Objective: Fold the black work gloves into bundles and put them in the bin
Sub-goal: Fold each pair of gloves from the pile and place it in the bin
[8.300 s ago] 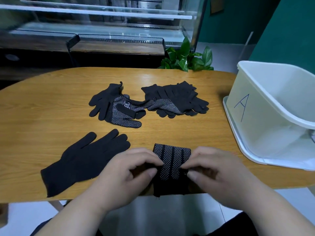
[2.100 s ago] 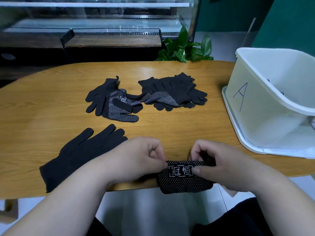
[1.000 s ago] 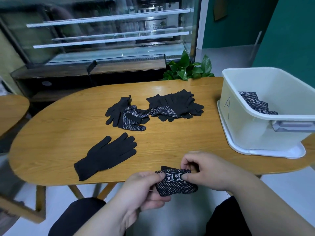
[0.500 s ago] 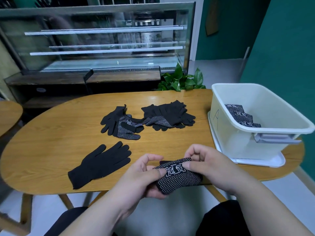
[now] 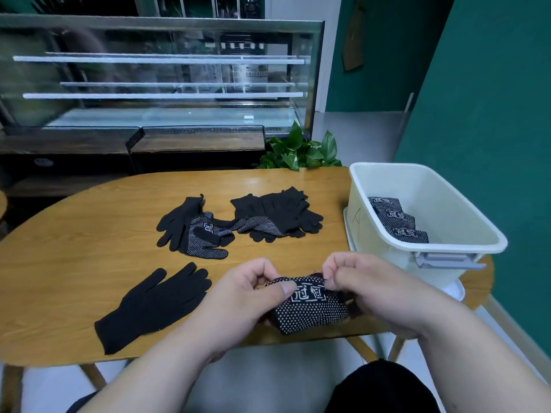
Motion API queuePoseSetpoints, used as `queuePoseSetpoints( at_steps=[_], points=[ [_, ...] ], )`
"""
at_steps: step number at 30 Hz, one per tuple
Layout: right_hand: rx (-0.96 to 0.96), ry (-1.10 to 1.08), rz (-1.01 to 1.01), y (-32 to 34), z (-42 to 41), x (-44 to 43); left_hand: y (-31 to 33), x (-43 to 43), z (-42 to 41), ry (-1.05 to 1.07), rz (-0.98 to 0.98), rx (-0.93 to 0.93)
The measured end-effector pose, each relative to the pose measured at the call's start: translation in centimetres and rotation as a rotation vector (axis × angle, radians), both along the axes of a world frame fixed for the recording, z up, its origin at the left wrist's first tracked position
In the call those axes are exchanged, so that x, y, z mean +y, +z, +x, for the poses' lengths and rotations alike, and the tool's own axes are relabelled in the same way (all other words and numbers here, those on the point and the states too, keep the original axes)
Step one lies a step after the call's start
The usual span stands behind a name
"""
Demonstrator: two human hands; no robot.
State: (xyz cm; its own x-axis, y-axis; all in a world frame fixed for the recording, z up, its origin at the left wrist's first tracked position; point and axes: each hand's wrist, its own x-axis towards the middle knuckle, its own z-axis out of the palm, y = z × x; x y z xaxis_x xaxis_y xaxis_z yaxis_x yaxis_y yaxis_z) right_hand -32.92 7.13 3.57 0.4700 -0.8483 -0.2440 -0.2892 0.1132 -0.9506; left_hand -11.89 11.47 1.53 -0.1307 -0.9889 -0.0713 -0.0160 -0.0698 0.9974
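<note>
Since half a second back, right fingers slid off the printed label to the bundle's top right corner; label now fully uncovered, bundle less tilted. Versus the oldest frame, the flat strip on the table is now a rolled packet.

Black dotted glove bundle [image 5: 310, 311] held by both hands, left of and nearer the camera than the white plastic bin [image 5: 378, 257], over the near edge of the oval wooden table [image 5: 74, 234]. Long axis runs side to side, right end toward the bin side. Dotted face up, white label along the top edge facing the camera.

Left hand [image 5: 247, 296]: fingers curled under the bundle's left end, thumb pressed on top just beside the label. Right hand [image 5: 366, 287]: curled, fingertips pinching the top right corner.

Inside the bin: three folded black dotted bundles [image 5: 396, 219] in a row, labels up. Left of the bin: heap of loose black gloves [image 5: 277, 216]. Further left: two overlapping black gloves [image 5: 190, 231], one dotted side up. Farthest left of the bin, near the table's front edge: single plain black glove [image 5: 155, 305] lying flat, fingers pointing away from the camera and toward the bin.
</note>
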Motion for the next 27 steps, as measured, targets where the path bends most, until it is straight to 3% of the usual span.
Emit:
queuePoseSetpoints(
  at_steps=[7, 15, 19, 27],
  points=[
    [0.091, -0.035, -0.148, 2.4, -1.2, -1.2, 2.2, -2.0, -0.4, -0.089, -0.049, -0.045],
    [-0.036, -0.02, -0.312, 5.6, -5.1, -2.4, 5.3, -5.6, -1.9, -0.301, -0.077, -0.111],
    [-0.008, -0.023, -0.313, 6.6, -8.2, -3.7, 7.3, -8.4, -4.0, -0.422, -0.069, -0.199],
    [0.086, -0.168, -0.386, 8.1, -14.5, -10.3, 10.5, -16.4, -11.3, -0.305, -0.158, -0.448]
  ],
)
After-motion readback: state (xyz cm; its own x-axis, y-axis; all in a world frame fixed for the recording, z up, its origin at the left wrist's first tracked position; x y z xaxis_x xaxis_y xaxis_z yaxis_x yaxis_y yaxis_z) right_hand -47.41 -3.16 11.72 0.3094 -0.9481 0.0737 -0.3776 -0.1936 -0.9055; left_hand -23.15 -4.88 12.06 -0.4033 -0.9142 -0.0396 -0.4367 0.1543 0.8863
